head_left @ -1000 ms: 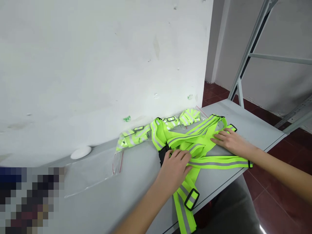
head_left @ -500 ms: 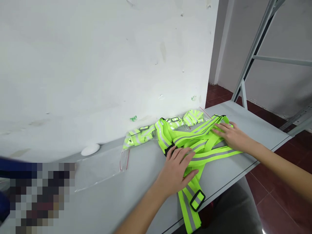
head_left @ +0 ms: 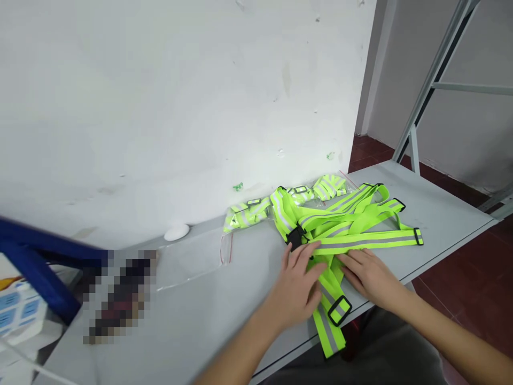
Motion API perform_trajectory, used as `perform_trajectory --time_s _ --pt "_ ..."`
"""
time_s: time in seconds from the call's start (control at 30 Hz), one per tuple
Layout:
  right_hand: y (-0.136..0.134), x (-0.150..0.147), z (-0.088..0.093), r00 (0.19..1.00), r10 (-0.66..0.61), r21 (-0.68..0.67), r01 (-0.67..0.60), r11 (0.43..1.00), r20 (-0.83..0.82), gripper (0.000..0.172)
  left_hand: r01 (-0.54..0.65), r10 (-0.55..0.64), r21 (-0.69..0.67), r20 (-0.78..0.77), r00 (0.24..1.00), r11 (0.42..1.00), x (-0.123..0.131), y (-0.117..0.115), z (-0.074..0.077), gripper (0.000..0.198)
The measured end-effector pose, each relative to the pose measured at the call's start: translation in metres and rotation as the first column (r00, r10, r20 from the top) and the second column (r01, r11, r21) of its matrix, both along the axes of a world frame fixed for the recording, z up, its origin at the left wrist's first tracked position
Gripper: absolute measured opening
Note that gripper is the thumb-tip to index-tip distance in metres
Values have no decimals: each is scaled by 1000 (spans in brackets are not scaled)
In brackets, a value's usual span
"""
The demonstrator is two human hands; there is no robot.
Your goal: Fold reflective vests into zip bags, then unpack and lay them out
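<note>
A neon-yellow reflective strap vest (head_left: 352, 230) with grey stripes and black buckles lies spread on the grey table (head_left: 192, 321). My left hand (head_left: 296, 286) rests flat on its straps just below a black clip (head_left: 295, 237), fingers stretched out. My right hand (head_left: 366, 275) lies beside it, fingers flat on the lower strap near a black slider buckle (head_left: 340, 311). That strap's end hangs over the table's front edge.
Bagged folded vests (head_left: 248, 214) lie along the white wall behind. An empty clear bag with a red zip (head_left: 192, 259) and a white round object (head_left: 177, 232) sit to the left. A blue frame (head_left: 36, 262) stands far left, a metal rack (head_left: 433, 91) far right.
My right hand has come off the vest's far right end and moved down to the lower strap beside my left hand. The view has shifted to the left.
</note>
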State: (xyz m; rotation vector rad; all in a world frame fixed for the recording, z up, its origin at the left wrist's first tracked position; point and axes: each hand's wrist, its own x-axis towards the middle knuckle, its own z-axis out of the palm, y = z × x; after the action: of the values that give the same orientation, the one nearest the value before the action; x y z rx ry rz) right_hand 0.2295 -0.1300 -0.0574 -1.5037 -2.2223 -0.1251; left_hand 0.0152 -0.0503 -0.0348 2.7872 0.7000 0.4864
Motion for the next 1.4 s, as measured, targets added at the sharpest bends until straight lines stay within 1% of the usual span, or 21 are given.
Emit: perform_trajectory --time_s 0.07,0.17,0.27,0.37,0.47,0.53,0.57,0.67,0.7,0.77,0.8,0.83,0.9,1.0,1.1,1.2,1.33,1.4 --pt "2 2 -2 999 -38 60 38 998 1 23 23 -25 -36 -46 999 999 0 -5 2 32" --pt "4 9 -3 993 -120 126 120 985 -13 28 -8 4 -62 -53 999 998 3 -8 -1 30" --pt "10 17 -3 976 -205 150 194 970 66 32 -40 38 -67 -36 999 997 7 -5 -4 33" --pt "16 24 -1 960 -247 186 220 958 135 28 -18 16 -79 -26 1000 997 7 -2 -3 38" --pt "21 31 1 960 -209 207 170 963 186 26 22 -25 -88 -32 999 996 0 2 4 41" --pt "23 36 1 960 -179 180 142 973 213 28 29 -35 -97 -57 998 995 -4 4 9 43" --pt "23 39 0 960 -170 152 138 979 223 30 24 -31 -102 -71 997 995 -5 5 10 42" --pt "22 49 -2 961 -136 69 122 990 241 32 -28 21 -76 -103 994 997 -3 4 10 26" --pt "22 51 -3 964 -114 58 103 993 242 32 -46 40 -53 -111 993 998 0 3 8 32" --pt "21 55 -3 970 -52 52 41 998 237 33 -68 67 1 -133 989 998 6 -1 2 56" --pt "21 55 -3 972 -13 51 2 999 235 34 -68 71 22 -148 986 997 8 -2 -1 63" --pt "21 55 -2 973 20 47 -31 998 231 34 -69 74 36 -165 984 997 10 -4 -3 64" --pt "21 54 -1 973 55 30 -64 998 226 34 -69 76 45 -182 980 997 12 -5 -5 56" --pt "22 54 0 966 60 -10 -59 998 251 38 -62 69 48 -173 982 997 10 -4 -3 41" --pt "24 64 -1 951 29 -40 -18 999 308 45 -46 56 65 -171 984 997 5 -1 2 38" --pt "30 88 -3 939 -21 -10 26 1000 343 48 -11 25 76 -189 982 997 0 2 3 39" --pt "43 126 -2 931 -85 39 76 996 355 48 65 -44 97 -201 979 993 -5 6 -3 41" --pt "46 138 1 932 -67 31 60 998 357 47 98 -72 118 -201 977 988 -6 8 -6 45"
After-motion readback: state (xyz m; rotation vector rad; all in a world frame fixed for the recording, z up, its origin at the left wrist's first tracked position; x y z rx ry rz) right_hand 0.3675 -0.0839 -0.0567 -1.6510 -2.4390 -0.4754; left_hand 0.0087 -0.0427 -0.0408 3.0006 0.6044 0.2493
